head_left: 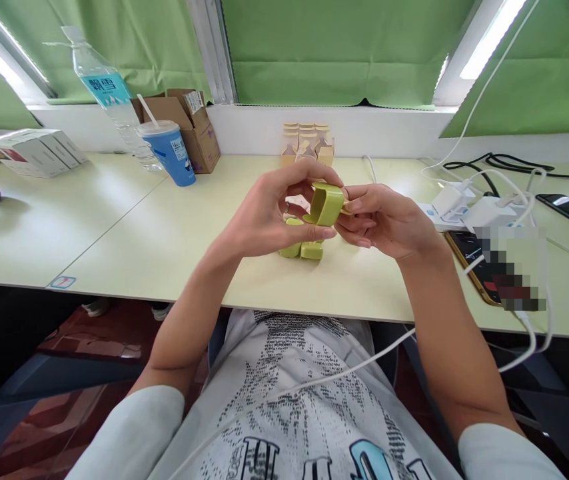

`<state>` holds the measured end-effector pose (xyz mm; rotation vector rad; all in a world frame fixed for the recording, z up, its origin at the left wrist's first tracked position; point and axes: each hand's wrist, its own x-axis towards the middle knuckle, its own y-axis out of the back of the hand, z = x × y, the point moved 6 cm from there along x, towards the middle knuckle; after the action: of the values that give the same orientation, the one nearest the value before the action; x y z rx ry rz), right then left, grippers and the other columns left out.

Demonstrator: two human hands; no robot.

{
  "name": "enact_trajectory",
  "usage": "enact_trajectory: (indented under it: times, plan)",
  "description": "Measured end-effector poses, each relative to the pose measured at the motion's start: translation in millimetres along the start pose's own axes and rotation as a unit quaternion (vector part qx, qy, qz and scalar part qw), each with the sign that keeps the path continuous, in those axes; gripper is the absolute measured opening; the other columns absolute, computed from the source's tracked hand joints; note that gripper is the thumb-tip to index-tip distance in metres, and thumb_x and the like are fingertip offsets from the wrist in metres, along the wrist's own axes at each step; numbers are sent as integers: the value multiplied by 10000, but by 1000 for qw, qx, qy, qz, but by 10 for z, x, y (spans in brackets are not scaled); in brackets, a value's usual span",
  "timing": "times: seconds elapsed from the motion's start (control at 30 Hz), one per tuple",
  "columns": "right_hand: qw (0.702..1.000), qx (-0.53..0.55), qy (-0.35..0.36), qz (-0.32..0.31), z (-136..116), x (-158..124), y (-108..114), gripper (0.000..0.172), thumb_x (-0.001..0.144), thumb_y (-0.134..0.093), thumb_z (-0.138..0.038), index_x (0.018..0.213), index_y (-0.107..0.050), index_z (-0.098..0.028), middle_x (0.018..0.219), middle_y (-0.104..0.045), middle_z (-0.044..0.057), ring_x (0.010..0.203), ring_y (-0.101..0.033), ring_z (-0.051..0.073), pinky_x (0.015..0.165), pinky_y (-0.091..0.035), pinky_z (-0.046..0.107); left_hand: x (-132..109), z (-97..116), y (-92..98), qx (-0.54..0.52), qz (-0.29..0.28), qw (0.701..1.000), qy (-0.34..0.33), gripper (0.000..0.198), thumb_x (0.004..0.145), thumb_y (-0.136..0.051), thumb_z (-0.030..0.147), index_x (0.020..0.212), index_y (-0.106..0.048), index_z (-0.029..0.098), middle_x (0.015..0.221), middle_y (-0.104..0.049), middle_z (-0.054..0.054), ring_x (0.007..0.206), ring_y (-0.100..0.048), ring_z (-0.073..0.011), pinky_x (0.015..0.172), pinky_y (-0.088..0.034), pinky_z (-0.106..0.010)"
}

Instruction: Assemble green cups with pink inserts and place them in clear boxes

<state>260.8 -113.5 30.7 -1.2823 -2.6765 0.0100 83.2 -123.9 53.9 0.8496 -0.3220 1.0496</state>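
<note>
Between the thumb and fingers of my left hand (269,210) is a hollow yellow-green plastic piece (333,205), raised above the table with its opening facing left. My right hand (389,217) pinches at the right side of this piece, where a small yellow-green bit shows at the fingertips. Whether that bit is a separate part or belongs to the piece, I cannot tell. Below my left hand, more yellow-green plastic parts (311,251) rest on the table, partly covered by my fingers.
Small cardboard pieces (307,141) stand by the wall. A blue cup (172,157), a water bottle (119,113) and a cardboard box (202,137) are at the back left. Chargers (489,212), cables and a phone (479,267) lie right. A white cable (354,368) crosses my lap.
</note>
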Motion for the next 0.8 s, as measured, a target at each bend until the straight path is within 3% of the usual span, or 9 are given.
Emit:
enact_trajectory:
  times: [0.23, 0.43, 0.53, 0.63, 0.73, 0.8]
  plan:
    - [999, -30, 22, 37, -53, -43, 52, 368, 860, -985, -429, 825, -704, -194, 626, -508, -49, 533, -526, 109, 468, -367, 258, 7, -20, 61, 29, -5, 1000, -7, 546, 853, -1007, 486, 1327, -791, 323, 1333, -778, -80, 1195, -789, -295, 898, -758, -449]
    - [988, -70, 65, 121, -101, -42, 85, 491, 825, -1034, -565, 849, -685, -220, 837, -683, 20, 738, -715, 169, 502, -495, 255, 39, -31, -15, 42, 24, 999, -9, 537, 874, -987, 364, 1370, -791, 303, 1336, -767, -85, 1087, -775, -229, 815, -730, -334]
    - [984, -85, 71, 140, -80, -32, 58, 569, 829, -1001, -681, 844, -647, -236, 870, -697, 27, 784, -736, 189, 560, -601, 291, 38, -8, -62, 80, 23, 996, -20, 487, 872, -960, 237, 1335, -817, 294, 1253, -741, -71, 1053, -761, -201, 803, -709, -298]
    - [982, -92, 77, 148, -74, -42, 63, 558, 830, -1013, -653, 889, -635, -247, 915, -736, 22, 821, -736, 188, 683, -677, 337, 27, -5, -101, 117, 20, 992, -44, 456, 904, -899, 179, 1336, -834, 309, 1239, -714, -65, 1012, -745, -180, 787, -694, -282]
    - [985, -88, 63, 131, -64, -60, 89, 530, 818, -1042, -561, 1061, -684, -256, 1000, -776, 12, 894, -753, 191, 808, -687, 371, 17, -62, -147, 154, 9, 987, -45, 549, 960, -855, 214, 1483, -774, 358, 1276, -712, -69, 994, -737, -179, 801, -691, -295]
    - [986, -103, 54, 122, -68, -86, 130, 561, 825, -1033, -521, 1209, -715, -265, 979, -771, 1, 895, -741, 190, 831, -659, 376, 15, -97, -162, 158, 4, 987, -39, 710, 970, -879, 299, 1634, -648, 400, 1339, -721, -78, 1037, -750, -204, 807, -696, -309]
